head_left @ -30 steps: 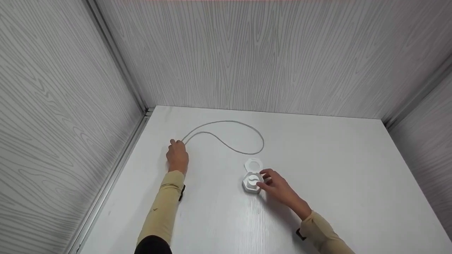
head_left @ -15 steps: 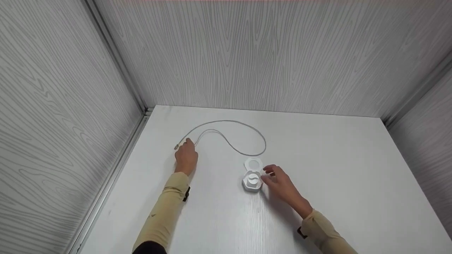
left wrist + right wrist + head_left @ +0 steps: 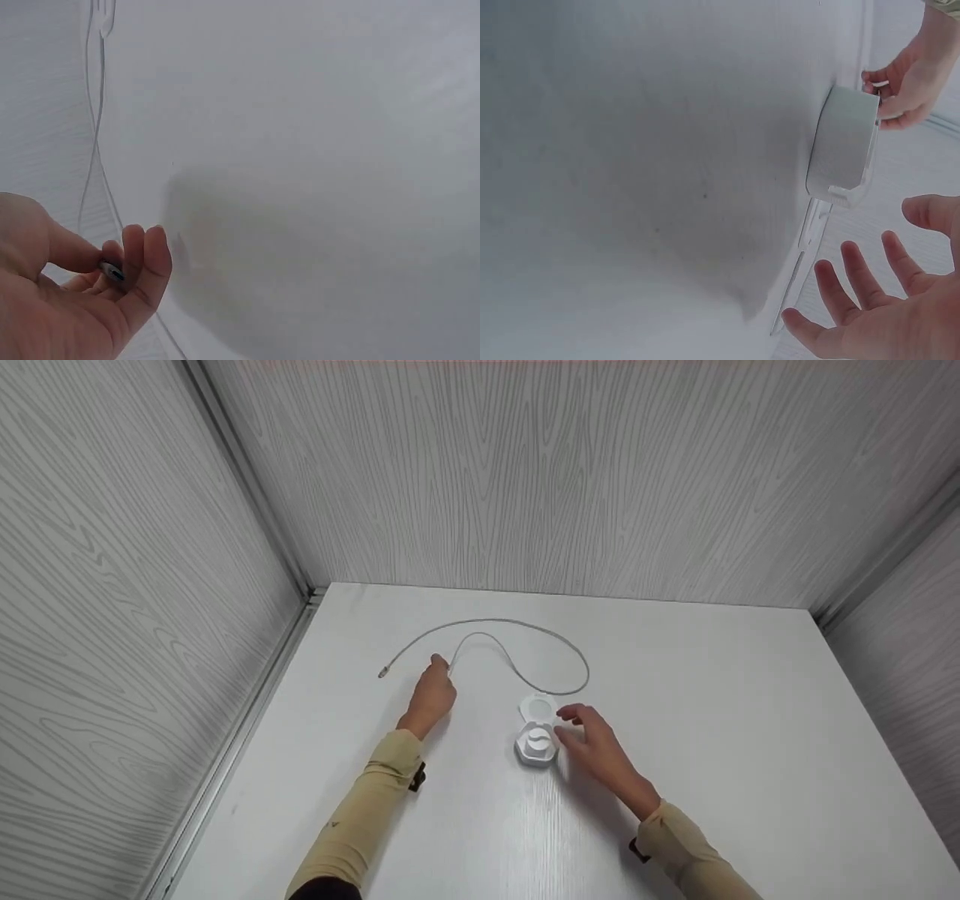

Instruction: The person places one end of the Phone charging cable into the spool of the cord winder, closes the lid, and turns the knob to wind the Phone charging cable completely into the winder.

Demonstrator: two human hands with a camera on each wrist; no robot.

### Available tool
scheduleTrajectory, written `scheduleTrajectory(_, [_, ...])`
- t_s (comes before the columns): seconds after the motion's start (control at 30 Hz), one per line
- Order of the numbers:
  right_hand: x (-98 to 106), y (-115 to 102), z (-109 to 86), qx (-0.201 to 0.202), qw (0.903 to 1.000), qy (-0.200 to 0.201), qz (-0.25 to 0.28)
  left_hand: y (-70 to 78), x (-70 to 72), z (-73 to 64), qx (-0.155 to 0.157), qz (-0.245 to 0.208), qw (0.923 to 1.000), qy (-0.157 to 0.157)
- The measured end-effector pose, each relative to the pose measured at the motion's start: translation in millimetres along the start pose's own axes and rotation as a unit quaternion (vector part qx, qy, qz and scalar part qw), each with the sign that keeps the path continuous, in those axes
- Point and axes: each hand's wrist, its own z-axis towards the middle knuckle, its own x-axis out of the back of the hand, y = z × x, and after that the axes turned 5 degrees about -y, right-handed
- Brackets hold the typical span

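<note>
My left hand (image 3: 433,694) pinches one end of a thin grey cable (image 3: 480,620) between thumb and fingers. In the left wrist view, its small plug (image 3: 112,271) shows a dark opening at the tip. The cable's other plug (image 3: 383,672) lies on the table, left of that hand. A small white hexagonal box (image 3: 535,759) stands to the right with its lid (image 3: 538,708) flipped back and a round piece with a curved groove inside. Beside the box, my right hand (image 3: 596,746) has its fingers spread and holds nothing, as the right wrist view also shows.
The white table (image 3: 712,697) is bounded by a wood-grain panel (image 3: 525,480) at the back and further panels at left and right. The cable's loop curves behind the box, close to its raised lid.
My left hand has moved right with the cable end, leaving the other plug lying on the table. The cable's loop has shifted right. My right hand has drawn slightly away from the box.
</note>
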Motion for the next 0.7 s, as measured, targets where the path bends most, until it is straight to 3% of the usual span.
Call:
scheduleTrajectory(0.17, [-2, -1, 0.7, 0.009, 0.9999, 0.005, -0.008, 12.0, -9.7, -0.5, -0.053, -0.005, 0.9986, -0.008])
scheduleTrajectory(0.33, [-4, -5, 1.3, 0.039, 0.9982, 0.011, -0.045, 23.7, -16.6, -3.1, -0.116, 0.000, 0.9924, -0.040])
scheduleTrajectory(0.53, [-6, -14, 2.0, 0.095, 0.9904, 0.030, -0.096, 39.9, -22.5, -12.5, -0.203, 0.034, 0.9765, -0.065])
scheduleTrajectory(0.7, [-5, -20, 3.1, 0.143, 0.9776, 0.052, -0.146, 52.5, -27.2, -18.9, -0.261, 0.080, 0.9599, -0.063])
